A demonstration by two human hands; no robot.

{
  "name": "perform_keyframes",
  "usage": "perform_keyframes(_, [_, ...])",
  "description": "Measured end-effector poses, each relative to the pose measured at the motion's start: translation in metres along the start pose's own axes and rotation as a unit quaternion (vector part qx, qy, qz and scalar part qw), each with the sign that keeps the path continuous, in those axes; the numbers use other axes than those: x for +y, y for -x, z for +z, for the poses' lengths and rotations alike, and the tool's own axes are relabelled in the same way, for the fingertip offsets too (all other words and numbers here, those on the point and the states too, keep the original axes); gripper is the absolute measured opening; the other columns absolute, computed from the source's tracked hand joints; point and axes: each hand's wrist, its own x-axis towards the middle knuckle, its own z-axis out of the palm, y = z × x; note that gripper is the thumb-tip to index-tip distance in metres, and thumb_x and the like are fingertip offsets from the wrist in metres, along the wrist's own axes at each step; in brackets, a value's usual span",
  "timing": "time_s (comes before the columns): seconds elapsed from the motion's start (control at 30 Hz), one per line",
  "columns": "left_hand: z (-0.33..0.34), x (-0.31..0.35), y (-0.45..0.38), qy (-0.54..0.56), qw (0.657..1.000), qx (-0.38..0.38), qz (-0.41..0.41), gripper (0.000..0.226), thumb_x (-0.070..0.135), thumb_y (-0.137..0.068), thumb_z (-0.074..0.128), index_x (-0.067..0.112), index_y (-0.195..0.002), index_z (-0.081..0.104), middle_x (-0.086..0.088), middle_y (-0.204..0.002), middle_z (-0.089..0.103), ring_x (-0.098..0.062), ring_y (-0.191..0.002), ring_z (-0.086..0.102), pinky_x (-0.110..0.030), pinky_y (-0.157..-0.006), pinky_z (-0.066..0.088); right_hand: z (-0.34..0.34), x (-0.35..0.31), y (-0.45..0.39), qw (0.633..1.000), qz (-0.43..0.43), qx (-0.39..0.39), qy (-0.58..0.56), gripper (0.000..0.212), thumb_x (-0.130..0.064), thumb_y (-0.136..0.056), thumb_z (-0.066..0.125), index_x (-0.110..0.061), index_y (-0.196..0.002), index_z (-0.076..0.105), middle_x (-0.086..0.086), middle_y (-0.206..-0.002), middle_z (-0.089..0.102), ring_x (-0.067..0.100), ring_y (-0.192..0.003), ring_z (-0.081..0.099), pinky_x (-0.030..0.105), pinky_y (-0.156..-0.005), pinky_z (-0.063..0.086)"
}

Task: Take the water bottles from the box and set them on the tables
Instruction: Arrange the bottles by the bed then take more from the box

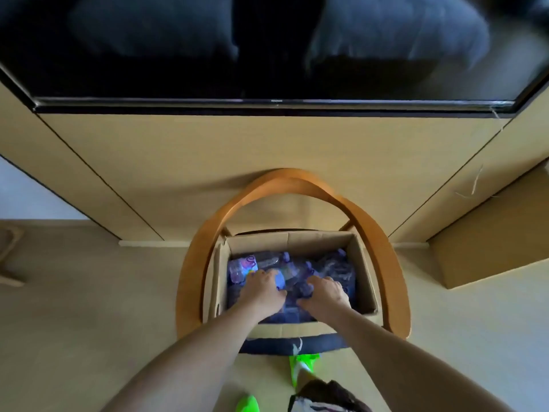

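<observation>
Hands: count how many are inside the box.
2. The left hand is down in the cardboard box on its left side, resting on the water bottles. The right hand is beside it, nearer the right. Whether either has gripped a bottle is unclear.

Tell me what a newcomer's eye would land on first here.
Both bare hands, left hand and right hand, reach down into an open cardboard box of water bottles at lower centre. The box sits on a wooden chair, with a large dark screen across the top.
</observation>
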Motion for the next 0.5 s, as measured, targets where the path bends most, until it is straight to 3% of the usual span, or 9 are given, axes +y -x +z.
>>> perform_keyframes(0.17, [0.010,0.004,-0.055,-0.004,0.998,-0.027,-0.057,0.057,0.041,-0.093,0.062,0.019,-0.144,0.048,-0.008,-0.143,0.053,-0.029,-0.132,0.047,-0.040,-0.106,0.045,-0.019,0.021,-0.061,0.982,-0.086,-0.024,0.164,0.048,-0.036,-0.091,0.063,-0.025,-0.136,0.051,0.009,-0.138,0.050,0.032,-0.128,0.044,0.047,-0.105,0.039])
perform_keyframes(0.3, [0.024,0.010,-0.082,-0.031,0.995,-0.051,-0.076,0.053,0.041,-0.091,0.064,0.018,-0.137,0.052,-0.008,-0.136,0.057,-0.033,-0.129,0.048,-0.045,-0.104,0.046,-0.018,0.033,-0.090,0.913,-0.188,-0.038,0.360,0.049,-0.023,-0.090,0.061,-0.015,-0.137,0.051,0.017,-0.137,0.050,0.038,-0.125,0.043,0.055,-0.108,0.031])
perform_keyframes(0.5, [0.052,0.001,-0.107,-0.081,0.993,-0.064,-0.059,0.068,0.039,-0.088,0.069,0.021,-0.147,0.040,-0.003,-0.144,0.048,-0.029,-0.134,0.042,-0.044,-0.111,0.040,0.003,0.052,-0.114,0.798,-0.271,-0.098,0.529,0.051,-0.029,-0.100,0.051,-0.012,-0.148,0.046,0.027,-0.154,0.034,0.049,-0.140,0.029,0.078,-0.111,0.011])
